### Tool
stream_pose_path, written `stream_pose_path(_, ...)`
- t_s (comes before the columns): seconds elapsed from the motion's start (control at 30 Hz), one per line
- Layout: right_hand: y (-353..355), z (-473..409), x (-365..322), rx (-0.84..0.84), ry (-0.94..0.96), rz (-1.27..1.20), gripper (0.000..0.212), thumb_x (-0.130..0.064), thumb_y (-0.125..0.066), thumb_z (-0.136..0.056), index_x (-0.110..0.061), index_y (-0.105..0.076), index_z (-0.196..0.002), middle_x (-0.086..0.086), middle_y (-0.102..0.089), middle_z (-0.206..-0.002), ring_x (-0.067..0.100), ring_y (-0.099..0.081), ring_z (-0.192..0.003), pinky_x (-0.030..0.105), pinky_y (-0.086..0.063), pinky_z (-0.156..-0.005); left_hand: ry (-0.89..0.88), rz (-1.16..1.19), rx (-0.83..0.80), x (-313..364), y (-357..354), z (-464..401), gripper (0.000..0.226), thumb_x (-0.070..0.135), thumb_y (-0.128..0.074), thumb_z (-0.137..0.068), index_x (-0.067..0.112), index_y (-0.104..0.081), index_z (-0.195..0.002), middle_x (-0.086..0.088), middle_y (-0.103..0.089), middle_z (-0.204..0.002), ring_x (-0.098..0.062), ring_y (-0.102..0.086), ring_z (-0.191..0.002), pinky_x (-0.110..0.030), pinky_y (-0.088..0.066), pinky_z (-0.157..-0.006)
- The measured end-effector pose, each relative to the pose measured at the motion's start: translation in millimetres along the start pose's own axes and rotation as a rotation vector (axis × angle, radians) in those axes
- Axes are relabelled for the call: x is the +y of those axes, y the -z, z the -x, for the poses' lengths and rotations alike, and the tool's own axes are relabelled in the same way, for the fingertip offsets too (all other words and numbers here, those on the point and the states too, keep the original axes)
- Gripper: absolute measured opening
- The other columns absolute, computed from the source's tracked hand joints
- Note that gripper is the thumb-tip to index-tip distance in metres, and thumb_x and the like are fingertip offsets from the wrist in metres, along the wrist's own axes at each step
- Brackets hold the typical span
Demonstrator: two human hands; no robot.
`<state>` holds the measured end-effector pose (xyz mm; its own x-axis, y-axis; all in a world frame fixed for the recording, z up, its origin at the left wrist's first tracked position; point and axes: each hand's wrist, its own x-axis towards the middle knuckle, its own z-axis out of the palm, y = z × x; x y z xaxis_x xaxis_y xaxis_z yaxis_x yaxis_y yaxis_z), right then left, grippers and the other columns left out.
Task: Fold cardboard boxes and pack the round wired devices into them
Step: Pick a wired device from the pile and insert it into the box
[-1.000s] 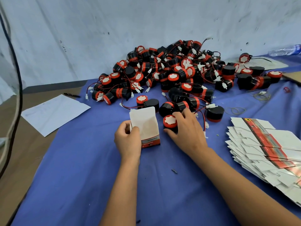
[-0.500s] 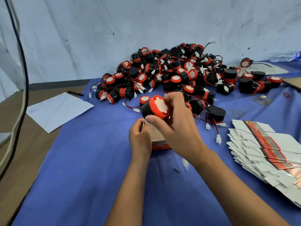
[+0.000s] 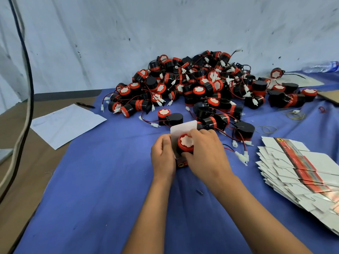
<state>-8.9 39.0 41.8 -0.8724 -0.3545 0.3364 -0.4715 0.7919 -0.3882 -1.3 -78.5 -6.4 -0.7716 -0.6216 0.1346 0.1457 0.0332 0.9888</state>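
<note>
A small folded cardboard box [image 3: 180, 163] stands on the blue cloth at the centre, its white top flap [image 3: 183, 126] raised behind. My left hand [image 3: 162, 155] grips the box's left side. My right hand [image 3: 205, 153] holds a round black device with a red rim and white face [image 3: 185, 143] at the box's open top. The device's red and black wire with white plugs [image 3: 241, 156] trails to the right on the cloth. A large pile of the same round wired devices [image 3: 201, 87] lies behind the box.
A fanned stack of flat unfolded boxes [image 3: 300, 173] lies at the right. A white paper sheet [image 3: 66, 123] and a pen [image 3: 85, 105] lie at the left on the brown table. Rubber bands [image 3: 266, 129] sit right of the pile. Cables [image 3: 23, 88] hang at the far left.
My right hand picked a device off the cloth, lifted it over the box, then lowered it to the box's open top. The wire now trails to the right.
</note>
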Motion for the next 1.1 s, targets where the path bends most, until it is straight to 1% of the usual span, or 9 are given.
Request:
stream_pose_path(0.13, -2.1, 6.1, -3.0, -0.068, 0.110, 0.174, 0.021, -0.012, -0.054, -0.093, -0.019, -0.063, -0.111, 0.000, -0.062, -0.112, 0.022, -0.044, -0.113, 0.025, -0.034, -0.096, -0.087, -0.108, -0.096, -1.1, -4.9, 6.6, 0.009, 0.027, -0.062, -0.100, 0.021, -0.068, -0.100, 0.005, -0.073, -0.083, -0.009, -0.064, -0.072, -0.027, -0.052, -0.065)
stream_pose_path(0.3, 2.5, 10.3, -2.3, -0.075, 0.045, 0.293, 0.031, -0.017, -0.055, -0.090, -0.026, -0.070, -0.115, 0.006, -0.045, -0.140, 0.032, -0.023, -0.146, 0.046, -0.011, -0.125, -0.100, -0.316, -0.109, -5.2, -13.2, 11.0, 0.013, 0.012, -0.062, -0.094, 0.019, -0.059, -0.103, 0.006, -0.071, -0.085, -0.013, -0.066, -0.079, -0.040, -0.055, -0.071)
stream_pose_path(0.37, 12.2, 8.6, 7.8, 0.093, -0.043, 0.315, 0.034, -0.019, -0.058, -0.089, -0.024, -0.067, -0.121, 0.009, -0.045, -0.142, 0.034, -0.031, -0.141, 0.049, -0.018, -0.123, -0.097, -0.342, -0.095, -3.6, -13.9, 9.7, 0.014, 0.007, -0.060, -0.093, 0.015, -0.059, -0.104, -0.007, -0.070, -0.087, -0.025, -0.065, -0.083, -0.046, -0.055, -0.074)
stream_pose_path(0.43, 27.0, 6.2, 22.0, 0.071, -0.209, 0.310, 0.031, -0.026, -0.059, -0.092, -0.020, -0.060, -0.122, 0.011, -0.058, -0.126, 0.036, -0.050, -0.123, 0.048, -0.038, -0.107, -0.099, -0.346, -0.078, -1.5, -14.3, 9.9, 0.011, 0.006, -0.062, -0.091, 0.012, -0.059, -0.101, -0.015, -0.068, -0.090, -0.030, -0.062, -0.083, -0.050, -0.054, -0.076)
stream_pose_path(0.57, 44.1, -1.7, 38.1, 0.046, -0.271, 0.035, 0.010, -0.023, -0.063, -0.092, -0.016, -0.070, -0.091, 0.005, -0.073, -0.088, 0.032, -0.066, -0.084, 0.040, -0.057, -0.071, -0.073, -0.324, -0.073, -1.3, -17.3, 9.2, 0.013, 0.007, -0.065, -0.089, 0.002, -0.059, -0.100, -0.020, -0.067, -0.092, -0.037, -0.063, -0.087, -0.053, -0.055, -0.076)
stream_pose_path(0.8, 15.9, -10.4, 15.0, 0.132, 0.097, -0.228, 0.019, -0.001, -0.063, -0.088, -0.009, -0.078, -0.097, 0.005, -0.074, -0.085, 0.022, -0.066, -0.079, 0.038, -0.052, -0.070, -0.064, -0.258, -0.101, 4.8, -22.7, 9.7, 0.035, 0.027, -0.069, -0.073, 0.000, -0.061, -0.093, -0.024, -0.068, -0.087, -0.037, -0.061, -0.072, -0.056, -0.056, -0.068)
stream_pose_path(0.9, 1.6, -11.5, 15.7, 0.068, 0.226, -0.235, 0.023, -0.002, -0.059, -0.091, -0.012, -0.076, -0.102, 0.005, -0.070, -0.093, 0.026, -0.064, -0.087, 0.041, -0.051, -0.073, -0.062, -0.278, -0.124, 0.4, -25.0, 6.1, 0.011, 0.012, -0.072, -0.079, 0.014, -0.062, -0.082, -0.007, -0.067, -0.072, -0.010, -0.052, -0.061, -0.034, -0.053, -0.052)
stream_pose_path(0.97, -4.3, -13.0, 18.4, 0.059, 0.262, -0.237, 0.025, -0.002, -0.058, -0.092, -0.011, -0.076, -0.108, 0.007, -0.069, -0.100, 0.027, -0.062, -0.093, 0.043, -0.051, -0.077, -0.079, -0.293, -0.130, -2.0, -26.0, 4.1, 0.020, 0.008, -0.071, -0.079, 0.025, -0.060, -0.078, 0.006, -0.067, -0.069, -0.002, -0.052, -0.058, -0.022, -0.048, -0.050)
stream_pose_path(1.1, -13.0, -14.3, 29.0, 0.125, 0.207, -0.172, 0.019, -0.008, -0.060, -0.095, -0.012, -0.076, -0.106, 0.005, -0.062, -0.100, 0.027, -0.056, -0.095, 0.037, -0.048, -0.078, -0.065, -0.251, -0.200, -3.4, -25.3, 2.1, 0.012, 0.014, -0.072, -0.079, 0.022, -0.064, -0.084, -0.002, -0.070, -0.076, -0.019, -0.060, -0.070, -0.052, -0.058, -0.065)
